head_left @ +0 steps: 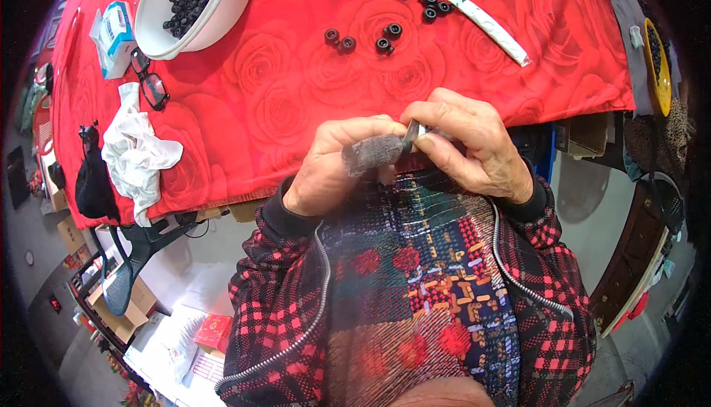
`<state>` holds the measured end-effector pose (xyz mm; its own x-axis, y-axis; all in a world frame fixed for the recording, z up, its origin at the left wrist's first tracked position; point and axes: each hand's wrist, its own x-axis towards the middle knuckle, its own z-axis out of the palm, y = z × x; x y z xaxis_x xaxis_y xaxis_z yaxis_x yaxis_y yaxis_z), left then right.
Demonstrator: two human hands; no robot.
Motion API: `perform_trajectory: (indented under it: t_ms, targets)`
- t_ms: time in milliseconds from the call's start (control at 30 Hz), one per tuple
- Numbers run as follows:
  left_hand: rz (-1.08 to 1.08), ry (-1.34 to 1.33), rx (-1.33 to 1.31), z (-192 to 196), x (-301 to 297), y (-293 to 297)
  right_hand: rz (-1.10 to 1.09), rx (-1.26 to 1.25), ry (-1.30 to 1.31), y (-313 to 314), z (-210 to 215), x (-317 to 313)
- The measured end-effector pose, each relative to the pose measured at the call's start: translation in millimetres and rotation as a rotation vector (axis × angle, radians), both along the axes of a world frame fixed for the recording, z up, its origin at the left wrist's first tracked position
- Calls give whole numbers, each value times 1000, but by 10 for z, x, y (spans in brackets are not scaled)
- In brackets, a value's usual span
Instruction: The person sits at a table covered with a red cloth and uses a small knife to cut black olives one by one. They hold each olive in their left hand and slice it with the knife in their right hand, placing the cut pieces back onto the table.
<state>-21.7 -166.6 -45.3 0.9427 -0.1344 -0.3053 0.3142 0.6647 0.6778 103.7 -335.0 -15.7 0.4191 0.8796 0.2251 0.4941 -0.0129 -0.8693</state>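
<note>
Pinching right hand (474,144), left hand (326,159) close by

Head view: right thumb and forefinger pinch a small dark piece (412,134) at the near edge of the red tablecloth (281,74). A grey knitted cover (372,155) wraps one left digit beside it; whether the left grips too, I cannot tell. Beyond lie black round pieces (384,45); a white bowl (228,18) holds more.

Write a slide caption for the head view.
Left hand and right hand meet at a thin grey metallic piece before round black parts on red floral cloth.
</note>
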Motion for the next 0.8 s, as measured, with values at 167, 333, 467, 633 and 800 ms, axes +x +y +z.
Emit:
perform_trajectory:
  t_ms: [167,333,467,633,800]
  targets:
    - [6,-9,13,7,-8,-2,12,13,9,4,-3,2]
    - [92,13,-71,-38,-34,48,58,-36,-84,-42,14,-59]
    - [125,-25,-23,54,9,38,82,49,-34,-75,23,-153]
    - [56,-16,144,138,-39,36,-99,118,-30,-1,136,-103]
    - [85,18,-140,66,-62,-25,-73,265,-300,139,42,-148]
